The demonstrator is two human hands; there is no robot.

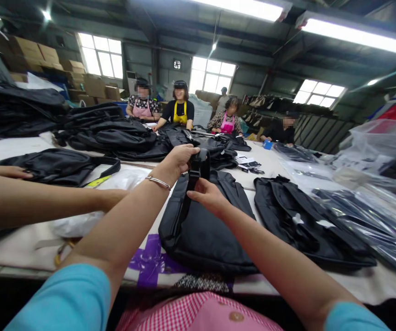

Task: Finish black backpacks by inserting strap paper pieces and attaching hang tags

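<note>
Both arms extend forward. The left hand [183,157] grips the strap [194,176], held upright; the right hand [207,195] pinches it lower. The bag [208,236] lies on the table [14,250], long axis pointing away from the wearer.

A narrow bare strip of desk [252,196] leaves passage between the black backpack [201,234] and the folded bag [308,218] to its right. Above the backpack, the raised strap [194,175] stands in the way; leftward, a co-worker's forearm [42,201] and white plastic [80,225] obstruct, and heaped bags [122,135] bar the far side.
</note>
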